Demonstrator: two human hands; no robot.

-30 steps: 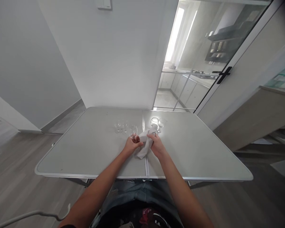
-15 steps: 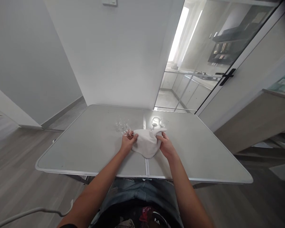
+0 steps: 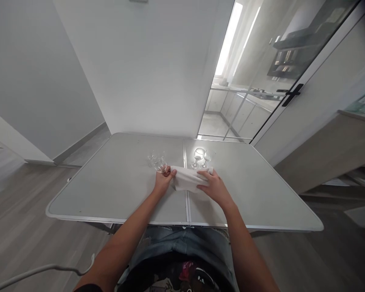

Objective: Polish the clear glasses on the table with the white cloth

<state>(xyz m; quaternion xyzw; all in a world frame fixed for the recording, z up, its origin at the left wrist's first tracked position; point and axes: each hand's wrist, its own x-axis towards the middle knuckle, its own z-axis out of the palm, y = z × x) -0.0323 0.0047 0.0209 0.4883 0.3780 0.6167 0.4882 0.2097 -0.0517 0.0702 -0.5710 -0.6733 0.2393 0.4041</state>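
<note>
A white cloth [image 3: 185, 178] is stretched between my two hands over the middle seam of the table. My left hand [image 3: 164, 180] pinches its left corner with thumb and fingers. Clear glasses [image 3: 155, 160] stand close behind that hand and partly overlap its fingers; I cannot tell whether they touch. My right hand [image 3: 214, 184] grips the right part of the cloth, thumb below and fingers above. Just beyond the cloth, right of the seam, are two small clear stemmed glasses [image 3: 196, 163].
The light grey folding table [image 3: 255, 194] has a metal rim and a centre seam. A white wall [image 3: 152, 81] rises behind it. At the right is a glass door with a black handle [image 3: 293, 95], beside wooden shelving [image 3: 322, 150]. A pale cable [image 3: 54, 267] hangs at lower left.
The cloth has gone from hanging loosely to a narrower, folded band. My right hand has turned and closed further over it. The stemmed glasses behind it show more fully.
</note>
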